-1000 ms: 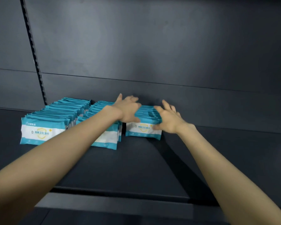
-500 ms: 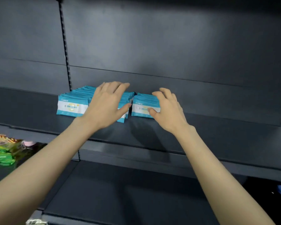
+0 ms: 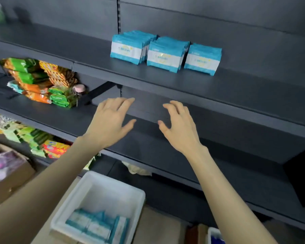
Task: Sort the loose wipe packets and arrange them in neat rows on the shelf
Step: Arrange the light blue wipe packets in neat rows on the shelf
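Observation:
Three rows of teal-and-white wipe packets (image 3: pixel 163 55) stand upright side by side on the dark upper shelf (image 3: pixel 236 88). Below them, my left hand (image 3: pixel 111 120) and my right hand (image 3: pixel 180 125) hover in front of the shelf beneath, fingers spread and relaxed, holding nothing. Both hands are well below the packet rows and apart from them. A white plastic bin (image 3: pixel 130 194) on the floor holds several loose wipe packets (image 3: pixel 97 226), lying untidily at its bottom.
Green and orange snack bags (image 3: pixel 40 80) with a small pink bottle (image 3: pixel 78 88) sit on the middle shelf at left. More colourful packets (image 3: pixel 33 140) lie on the lower shelf. A cardboard box (image 3: pixel 9 176) stands at the left, a black box (image 3: pixel 299 175) at the right.
Both hands have let go of the packet rows and dropped away from the upper shelf. The view has tilted down, bringing the lower shelves and the white bin into sight.

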The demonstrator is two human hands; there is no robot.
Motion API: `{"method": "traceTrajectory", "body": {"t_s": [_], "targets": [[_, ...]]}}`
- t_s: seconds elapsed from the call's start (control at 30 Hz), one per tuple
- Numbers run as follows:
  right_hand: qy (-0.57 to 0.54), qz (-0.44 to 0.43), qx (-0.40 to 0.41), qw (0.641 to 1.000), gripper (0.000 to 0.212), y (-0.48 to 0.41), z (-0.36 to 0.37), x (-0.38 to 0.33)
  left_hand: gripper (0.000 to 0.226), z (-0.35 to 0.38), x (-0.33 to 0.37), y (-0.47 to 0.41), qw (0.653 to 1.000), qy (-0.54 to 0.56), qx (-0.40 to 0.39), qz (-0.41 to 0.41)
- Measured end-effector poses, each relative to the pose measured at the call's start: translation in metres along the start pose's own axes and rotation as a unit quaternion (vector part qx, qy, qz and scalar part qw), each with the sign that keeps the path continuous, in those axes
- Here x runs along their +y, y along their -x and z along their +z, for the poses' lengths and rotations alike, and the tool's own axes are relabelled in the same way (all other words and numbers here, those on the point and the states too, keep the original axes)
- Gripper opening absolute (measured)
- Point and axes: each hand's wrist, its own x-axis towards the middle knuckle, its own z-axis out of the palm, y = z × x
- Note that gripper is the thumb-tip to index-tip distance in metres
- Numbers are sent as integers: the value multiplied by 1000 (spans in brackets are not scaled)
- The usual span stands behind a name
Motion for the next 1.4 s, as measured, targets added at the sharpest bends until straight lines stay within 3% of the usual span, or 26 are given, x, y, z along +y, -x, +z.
{"method": "traceTrajectory", "body": {"t_s": [0.17,0.3,0.57,0.7,0.83,0.93,1.07,1.2,1.3,1.4], "targets": [[-23,6,-98,995,52,23,82,-29,55,41,-40,74,997,8,-52,-50],[-27,38,-182,982,52,38,159,-49,56,83,-82,123,986,32,-139,-83],[-55,186,-301,934,52,79,328,-78,52,196,-166,218,935,110,-316,-117],[-92,256,-357,893,51,113,405,-80,57,256,-187,265,884,127,-416,-172],[-123,331,-381,855,47,151,471,-76,51,313,-191,319,826,186,-460,-267],[-173,407,-393,806,48,181,518,-73,54,354,-191,359,768,208,-472,-379],[-224,517,-389,729,60,220,572,-67,61,399,-191,402,668,219,-428,-567],[-220,589,-363,688,72,251,616,-62,76,441,-192,424,642,211,-399,-620],[-230,630,-328,666,82,258,639,-60,87,464,-194,428,596,196,-410,-662],[-236,655,-304,650,88,261,652,-61,92,476,-196,433,598,172,-429,-655]]}}
